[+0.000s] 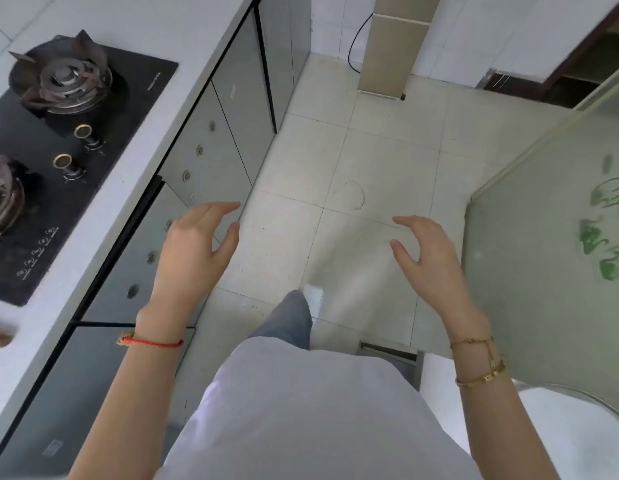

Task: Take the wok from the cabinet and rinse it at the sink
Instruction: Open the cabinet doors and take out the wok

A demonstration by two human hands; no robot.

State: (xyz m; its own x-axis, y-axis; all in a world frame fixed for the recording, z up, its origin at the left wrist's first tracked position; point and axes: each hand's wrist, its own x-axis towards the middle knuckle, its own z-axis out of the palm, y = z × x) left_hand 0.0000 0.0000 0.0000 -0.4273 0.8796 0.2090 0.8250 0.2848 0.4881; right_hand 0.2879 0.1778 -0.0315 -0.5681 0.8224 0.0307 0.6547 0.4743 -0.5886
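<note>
Grey cabinet doors stand closed beneath the white counter and its black gas hob as a person steps across the tiled floor, left hand and right hand both loose-fingered and holding nothing. Neither wok nor sink is in view; the wok is presumably behind one of the doors. With several alike, opening the wrong one looks the likeliest slip, and the glass-topped table crowds the right elbow.

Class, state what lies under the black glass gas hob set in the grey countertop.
Closed grey cabinet doors with round vents sit below the black glass gas hob. Their contents are hidden.
</note>
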